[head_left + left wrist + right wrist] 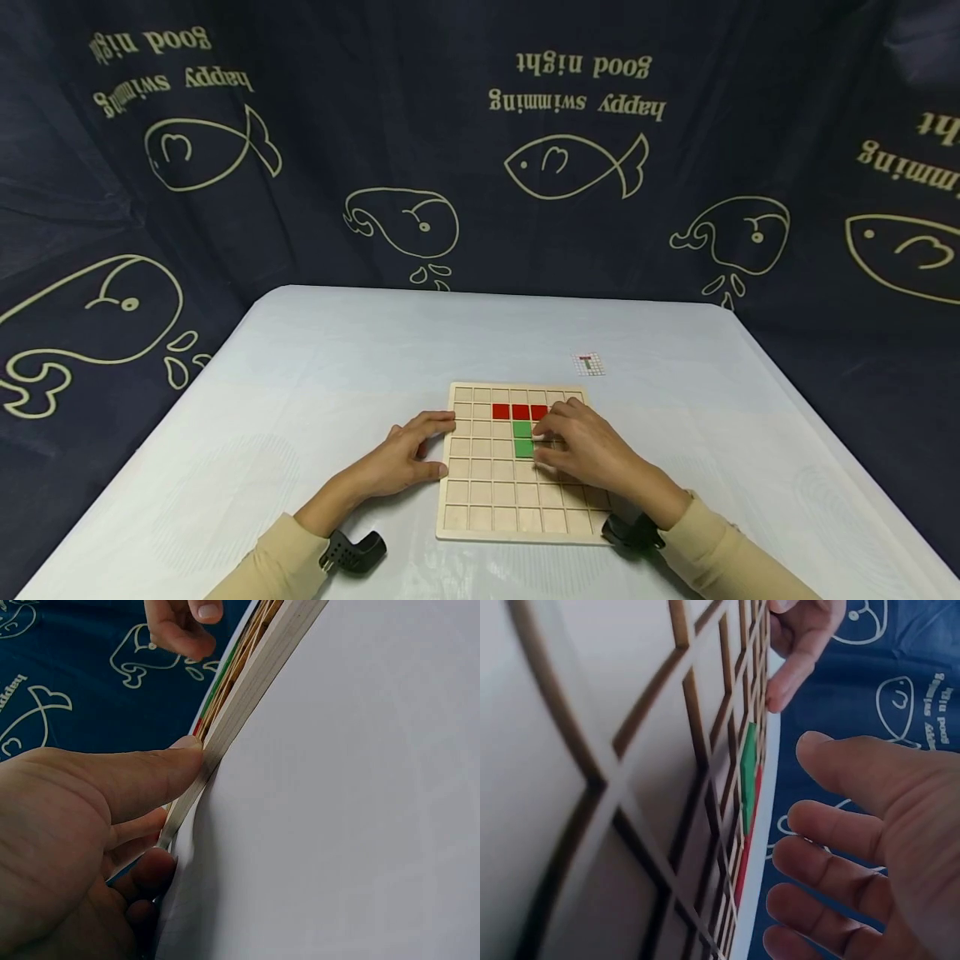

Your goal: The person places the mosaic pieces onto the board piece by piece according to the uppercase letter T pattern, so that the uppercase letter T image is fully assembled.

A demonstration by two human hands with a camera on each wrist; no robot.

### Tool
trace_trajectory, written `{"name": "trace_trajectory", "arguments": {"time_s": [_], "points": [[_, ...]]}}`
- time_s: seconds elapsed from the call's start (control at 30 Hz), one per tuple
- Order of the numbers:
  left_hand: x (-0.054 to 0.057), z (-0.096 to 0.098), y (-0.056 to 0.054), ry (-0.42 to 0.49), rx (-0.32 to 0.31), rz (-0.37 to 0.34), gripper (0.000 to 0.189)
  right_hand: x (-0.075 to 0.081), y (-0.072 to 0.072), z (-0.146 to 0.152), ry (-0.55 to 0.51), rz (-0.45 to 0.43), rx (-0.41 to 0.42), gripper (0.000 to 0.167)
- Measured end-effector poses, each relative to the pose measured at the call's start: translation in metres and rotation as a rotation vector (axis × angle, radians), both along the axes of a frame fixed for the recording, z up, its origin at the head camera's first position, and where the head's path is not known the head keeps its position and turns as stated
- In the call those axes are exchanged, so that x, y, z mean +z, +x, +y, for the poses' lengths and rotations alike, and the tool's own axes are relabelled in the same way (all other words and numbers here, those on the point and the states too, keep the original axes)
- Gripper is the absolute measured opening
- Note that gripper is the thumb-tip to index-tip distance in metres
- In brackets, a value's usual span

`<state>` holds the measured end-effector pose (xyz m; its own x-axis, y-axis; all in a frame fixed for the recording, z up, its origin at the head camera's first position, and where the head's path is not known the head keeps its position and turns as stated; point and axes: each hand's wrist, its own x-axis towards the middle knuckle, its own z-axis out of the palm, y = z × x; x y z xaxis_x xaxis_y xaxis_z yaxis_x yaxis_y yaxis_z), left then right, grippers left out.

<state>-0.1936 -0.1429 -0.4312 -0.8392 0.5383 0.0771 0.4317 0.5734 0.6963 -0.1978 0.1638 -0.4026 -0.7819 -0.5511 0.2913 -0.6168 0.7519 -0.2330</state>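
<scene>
A square wooden grid board (pixel 482 493) lies on the table. Three red square tiles (pixel 521 412) show in a row near its far side, and two green tiles (pixel 523 448) run down from the middle red one. My left hand (pixel 397 460) rests against the board's left edge; in the left wrist view its thumb (pixel 161 776) touches the side of the board. Over the board's right half is my right hand (pixel 585 446), fingers relaxed and apart from the thumb. Nothing shows between those fingers (pixel 829 870) in the right wrist view. The right hand hides some cells beneath it.
A small card (pixel 588 364) printed with a T-shaped pattern on a grid lies beyond the board's far right corner. White cloth (pixel 360 350) covers the table. Behind it hangs a dark blue curtain (pixel 472 142) with fish and whale drawings.
</scene>
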Motion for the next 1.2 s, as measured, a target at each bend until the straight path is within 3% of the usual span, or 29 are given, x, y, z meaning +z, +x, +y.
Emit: {"name": "trace_trajectory", "arguments": {"time_s": [1.2], "points": [[0.000,-0.001,0.000,0.005,-0.008,0.011,0.060,0.003,0.036,0.057,-0.107,0.120,-0.071,0.022]]}}
